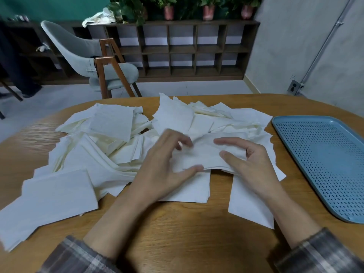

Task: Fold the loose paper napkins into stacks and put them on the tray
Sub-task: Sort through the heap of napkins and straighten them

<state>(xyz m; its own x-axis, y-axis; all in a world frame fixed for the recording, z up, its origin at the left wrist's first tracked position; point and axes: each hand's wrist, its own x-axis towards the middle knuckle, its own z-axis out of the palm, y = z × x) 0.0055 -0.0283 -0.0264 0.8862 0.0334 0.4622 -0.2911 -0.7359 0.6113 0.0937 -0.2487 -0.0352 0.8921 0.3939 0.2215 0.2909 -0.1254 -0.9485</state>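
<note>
One wooden table [177, 239] carries one blue tray [323, 154] at its right edge. The loose napkins [110, 123] lie in overlapping heaps, too many to count, and one napkin bundle [202, 154] is held between two hands: the left hand [161, 170] and the right hand [254, 164]. Two plaid sleeves [78, 257] show nearest. Far off stand one grey chair [78, 54], one shelf unit [183, 50] and three pink pots [208, 12] — plus one wall socket [294, 87] at far right.
</note>
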